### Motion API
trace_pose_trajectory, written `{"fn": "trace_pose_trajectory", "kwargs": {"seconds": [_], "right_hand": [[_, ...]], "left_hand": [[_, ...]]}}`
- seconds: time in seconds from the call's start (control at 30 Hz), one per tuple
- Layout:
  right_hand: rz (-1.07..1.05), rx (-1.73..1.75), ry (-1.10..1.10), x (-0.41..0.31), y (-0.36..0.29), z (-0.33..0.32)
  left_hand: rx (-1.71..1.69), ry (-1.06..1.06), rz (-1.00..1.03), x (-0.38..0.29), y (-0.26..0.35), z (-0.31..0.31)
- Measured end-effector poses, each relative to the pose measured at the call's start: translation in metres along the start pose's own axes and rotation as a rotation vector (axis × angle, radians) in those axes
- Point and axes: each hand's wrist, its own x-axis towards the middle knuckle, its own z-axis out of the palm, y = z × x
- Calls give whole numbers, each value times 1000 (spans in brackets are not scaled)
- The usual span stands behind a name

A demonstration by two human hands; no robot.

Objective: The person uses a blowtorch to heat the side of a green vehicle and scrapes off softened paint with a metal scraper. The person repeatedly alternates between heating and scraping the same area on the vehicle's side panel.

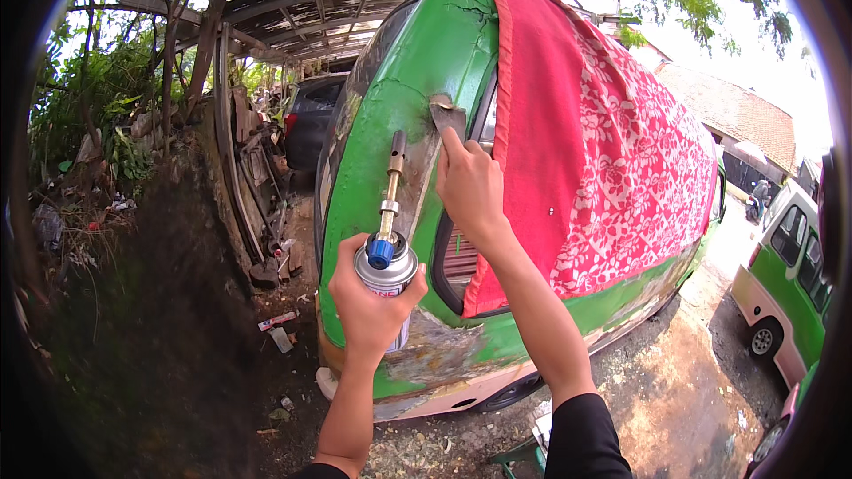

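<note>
My left hand (373, 299) grips a gas canister (386, 269) fitted with a blowtorch head (391, 193), whose nozzle points up along the green van's (393, 100) rear corner pillar. Whether a flame burns cannot be told. In my right hand (469, 186) is a scraper with a wide metal blade (447, 114), its edge against the pillar where the green paint is broken and darkened. Below the blade runs a strip of bare, greyish surface (416, 179). A red cloth with a white floral pattern (599, 166) drapes over the van's side, partly covering the side window (456, 259).
At the left stand a wall post (233, 146) and scrap wood, with a dark car (316, 113) behind under a roof. Green-and-white vans (785, 266) are parked at the right. Beneath my right forearm is a green stool (516, 456). Litter lies on the ground.
</note>
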Motion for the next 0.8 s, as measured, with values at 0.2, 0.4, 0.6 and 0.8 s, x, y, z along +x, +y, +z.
{"fn": "trace_pose_trajectory", "kwargs": {"seconds": [0.2,0.4,0.6,0.8], "right_hand": [[-27,20,2,7,4,-2],[-9,2,1,16,-10,-1],[-68,-72,-104,-8,-9,-7],[-73,-75,-29,15,7,-1]], "left_hand": [[-28,-6,-81,-6,-2,1],[5,11,-64,-10,-7,-5],[25,22,-71,-9,-8,-15],[-7,35,-63,-3,-2,-8]]}}
